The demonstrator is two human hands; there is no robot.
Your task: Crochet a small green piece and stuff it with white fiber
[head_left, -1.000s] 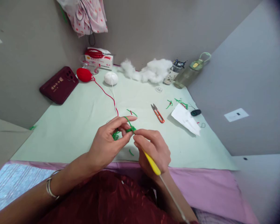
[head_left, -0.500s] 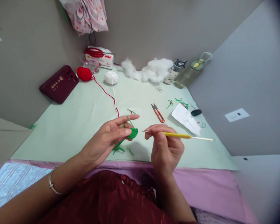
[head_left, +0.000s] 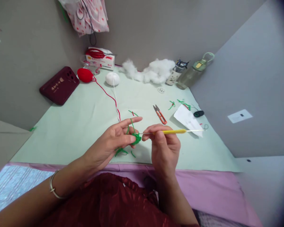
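Observation:
My left hand point(head_left: 111, 143) pinches a small green crochet piece point(head_left: 135, 138) between thumb and middle fingers, with the forefinger stretched out and green yarn point(head_left: 131, 124) running over it. Loose green yarn tails point(head_left: 120, 151) hang below the hand. My right hand point(head_left: 164, 148) grips a yellow-handled crochet hook point(head_left: 171, 131) lying level, its metal tip at the green piece and its far end pointing right. Both hands hover over the near part of the pale green mat point(head_left: 68, 126).
On the mat lie orange thread snips point(head_left: 160, 114), a white paper point(head_left: 188, 120), a small black object point(head_left: 198, 113) and green yarn scraps point(head_left: 183, 103). At the back are a red yarn ball point(head_left: 85, 75), a white yarn ball point(head_left: 112, 79), stuffing point(head_left: 151, 71), a bottle point(head_left: 194, 71) and a dark red phone point(head_left: 59, 84).
One second ago the hook pointed down toward my lap; my right hand swung it level. Since half a second ago, the right hand has moved left, bringing the tip to the green piece.

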